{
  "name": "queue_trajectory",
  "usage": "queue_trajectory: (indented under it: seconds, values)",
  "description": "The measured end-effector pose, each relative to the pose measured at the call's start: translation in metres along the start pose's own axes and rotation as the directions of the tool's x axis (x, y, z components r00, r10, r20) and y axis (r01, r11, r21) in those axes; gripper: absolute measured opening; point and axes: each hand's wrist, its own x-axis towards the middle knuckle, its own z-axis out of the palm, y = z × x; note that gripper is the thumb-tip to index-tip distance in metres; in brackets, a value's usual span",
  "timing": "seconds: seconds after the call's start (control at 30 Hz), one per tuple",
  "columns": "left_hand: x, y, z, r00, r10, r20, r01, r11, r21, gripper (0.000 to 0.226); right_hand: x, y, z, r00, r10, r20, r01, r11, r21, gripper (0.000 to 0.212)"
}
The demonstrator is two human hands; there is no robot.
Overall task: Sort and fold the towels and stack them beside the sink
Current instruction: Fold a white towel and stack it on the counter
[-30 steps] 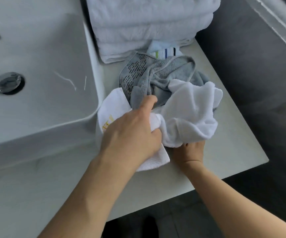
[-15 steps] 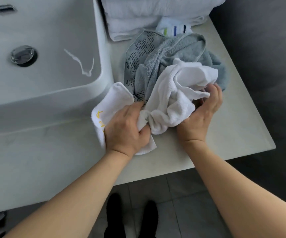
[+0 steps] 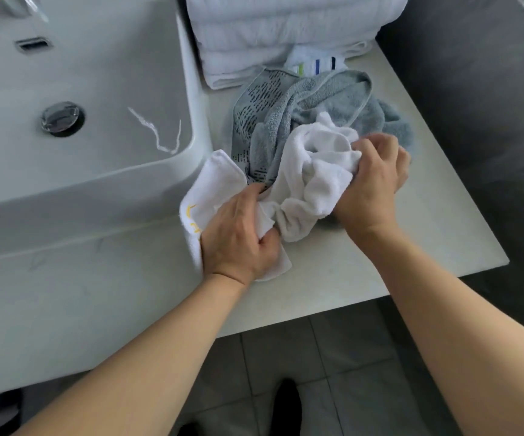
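Note:
A crumpled white towel [image 3: 314, 180] with yellow embroidery lies on the counter [image 3: 427, 228] right of the sink [image 3: 90, 99]. My left hand [image 3: 238, 237] grips its near-left part. My right hand [image 3: 377, 180] is closed on its bunched right part. Behind it lies a crumpled grey towel [image 3: 304, 105] with a dark dashed pattern. A small white cloth with green and blue stripes [image 3: 315, 64] peeks out behind the grey one. A stack of folded white towels [image 3: 285, 29] stands at the back of the counter.
The sink's drain [image 3: 62, 116] and overflow slot [image 3: 32, 44] are at the left. A dark wall [image 3: 474, 89] borders the counter on the right. Grey floor tiles [image 3: 317, 372] and a dark shoe [image 3: 285, 404] show below the counter's front edge.
My right hand has come up from under the white towel's near edge and closed on its right part, bunching it. My left hand has stayed gripping the near-left part.

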Motion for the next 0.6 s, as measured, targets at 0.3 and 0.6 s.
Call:
queue_trajectory:
  seconds: [0.3, 0.6]
  values:
    - [-0.033, -0.021, -0.052, 0.990, -0.118, -0.079, 0.067, 0.875, -0.479, 0.029, -0.075, -0.103, -0.016, 0.978, 0.002, -0.207, 0.087, 0.905, 0.417, 0.033]
    - [-0.089, -0.146, -0.147, 0.895, -0.408, -0.181, 0.254, 0.799, -0.544, 0.017, -0.178, -0.209, 0.083, 1.000, 0.016, 0.006, -0.016, 0.703, 0.711, 0.038]
